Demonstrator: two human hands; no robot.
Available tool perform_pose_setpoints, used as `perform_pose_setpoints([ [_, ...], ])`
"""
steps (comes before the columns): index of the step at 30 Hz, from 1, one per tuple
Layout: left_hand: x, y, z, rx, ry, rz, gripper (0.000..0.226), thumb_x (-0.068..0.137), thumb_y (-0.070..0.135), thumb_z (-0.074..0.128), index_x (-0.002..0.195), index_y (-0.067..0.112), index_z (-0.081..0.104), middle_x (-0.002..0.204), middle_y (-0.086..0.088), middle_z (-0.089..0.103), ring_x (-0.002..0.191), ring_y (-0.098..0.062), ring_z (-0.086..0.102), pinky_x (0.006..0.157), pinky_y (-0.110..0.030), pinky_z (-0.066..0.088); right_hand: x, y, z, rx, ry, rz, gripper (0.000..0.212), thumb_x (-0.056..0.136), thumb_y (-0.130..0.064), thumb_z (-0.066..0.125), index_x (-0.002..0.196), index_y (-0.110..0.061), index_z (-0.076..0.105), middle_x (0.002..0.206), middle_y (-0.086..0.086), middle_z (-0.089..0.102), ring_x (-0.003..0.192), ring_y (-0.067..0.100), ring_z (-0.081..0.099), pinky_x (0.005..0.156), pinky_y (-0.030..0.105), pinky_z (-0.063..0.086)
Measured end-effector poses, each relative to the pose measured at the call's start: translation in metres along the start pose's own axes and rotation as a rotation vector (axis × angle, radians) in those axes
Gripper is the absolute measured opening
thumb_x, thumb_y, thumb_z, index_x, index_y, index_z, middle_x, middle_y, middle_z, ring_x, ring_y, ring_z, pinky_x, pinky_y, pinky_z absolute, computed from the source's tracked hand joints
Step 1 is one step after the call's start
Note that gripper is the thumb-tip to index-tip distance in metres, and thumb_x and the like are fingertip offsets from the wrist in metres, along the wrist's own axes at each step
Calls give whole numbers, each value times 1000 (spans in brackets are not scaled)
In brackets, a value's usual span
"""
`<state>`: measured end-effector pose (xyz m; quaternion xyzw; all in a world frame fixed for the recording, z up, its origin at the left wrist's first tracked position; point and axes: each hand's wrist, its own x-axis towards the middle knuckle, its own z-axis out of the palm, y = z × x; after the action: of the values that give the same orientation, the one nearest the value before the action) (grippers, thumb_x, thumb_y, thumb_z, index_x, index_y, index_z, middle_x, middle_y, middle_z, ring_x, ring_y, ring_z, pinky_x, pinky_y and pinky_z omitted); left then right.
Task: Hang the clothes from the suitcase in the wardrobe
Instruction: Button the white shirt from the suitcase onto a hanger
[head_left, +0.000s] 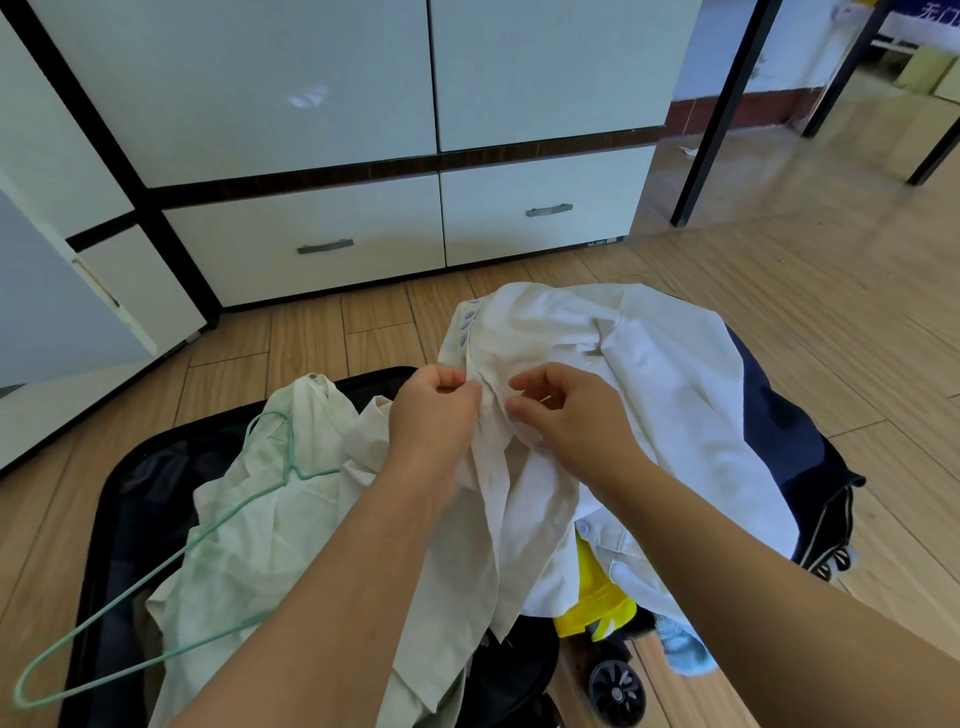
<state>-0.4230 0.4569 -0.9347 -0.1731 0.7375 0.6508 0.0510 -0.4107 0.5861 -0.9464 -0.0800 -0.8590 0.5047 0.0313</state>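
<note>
Both hands pinch the cream shirt (545, 364) over the open suitcase (119, 499): left hand (436, 410) fingers clamped on a fold, right hand (566, 410) fingers closed on the placket. The green wire hanger (156, 566) lies on a pale garment (244, 519) just beside. Loosely bunched cloth may slip from the pinch, or snag the hanger.

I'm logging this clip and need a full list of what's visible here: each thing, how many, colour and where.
white garment: 1, cream-white, centre, pinched by both hands
pale green garment: 1, on the suitcase, left
hanger: 1, mint green wire, on the pale green garment
suitcase: 1, black, open on the floor
navy garment: 1, right
yellow item: 1, lower centre
wardrobe: 1, white, behind
drawer handles: 2, grey
floor: wood
left hand: gripping white garment
right hand: gripping white garment
</note>
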Motion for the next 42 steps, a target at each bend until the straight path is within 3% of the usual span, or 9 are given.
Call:
perform_pose_setpoints([
  [5,-3,-1,-1,110,-11,132,4,97,18,54,99,18,56,90,5,62,83,-10,59,81,-30,51,0,-7,8,113,-105,44,9,89,-21,66,97,-17,69,76,-7,65,66,7,62,63,21,51],
  [10,-2,-1,-5,83,13,134,2,95,19,57,95,20,58,90,5,66,88,-13,63,86,-36,54,-2,-9,4,91,-26,71,28,72,-27,84,81,-18,59,78,3,69,69,17,66,65,28,54],
  [13,-4,-2,-5,71,-20,113,8,92,20,62,85,22,64,84,2,71,84,-16,68,83,-39,56,-6,-13,-1,102,-102,76,23,72,-20,84,70,-15,62,71,6,69,64,20,66,61,24,53],
  [19,-5,-5,-7,17,-115,-23,9,88,7,66,83,12,72,84,-8,74,85,-25,71,84,-45,57,-6,-14,-9,45,-173,129,19,72,-5,81,73,-19,68,79,2,70,80,19,69,78,27,56],
  [28,-15,6,-4,109,-246,-54,8,83,9,73,91,9,71,88,-8,74,75,-16,66,67,-27,54,-5,-20,-25,-2,-180,122,11,85,-9,69,77,-16,66,70,-1,67,60,5,63,51,11,47],
  [31,-18,6,-7,153,-207,-35,10,80,1,73,84,10,71,84,-8,73,73,-16,66,72,-31,57,-4,-23,-34,-50,-134,152,9,87,-11,68,78,-14,65,73,4,68,61,10,61,57,21,55],
  [34,-17,7,-7,348,29,159,12,80,7,71,75,17,67,76,-1,71,75,-18,68,74,-35,58,-3,-31,-43,26,-33,154,8,88,-11,66,79,-11,66,76,9,70,66,17,65,68,31,58],
  [37,-29,12,-2,474,119,302,8,81,13,67,75,17,63,71,3,65,71,-14,63,65,-28,51,-8,-42,-43,87,-153,143,5,86,-6,67,82,-7,66,75,10,71,66,18,70,69,27,60],
  [42,-36,5,4,261,-17,111,8,76,8,67,70,13,66,64,0,65,63,-16,59,67,-34,51,-15,-36,-30,1,-204,149,7,83,-1,68,78,-7,68,71,11,72,64,19,72,74,36,60],
])
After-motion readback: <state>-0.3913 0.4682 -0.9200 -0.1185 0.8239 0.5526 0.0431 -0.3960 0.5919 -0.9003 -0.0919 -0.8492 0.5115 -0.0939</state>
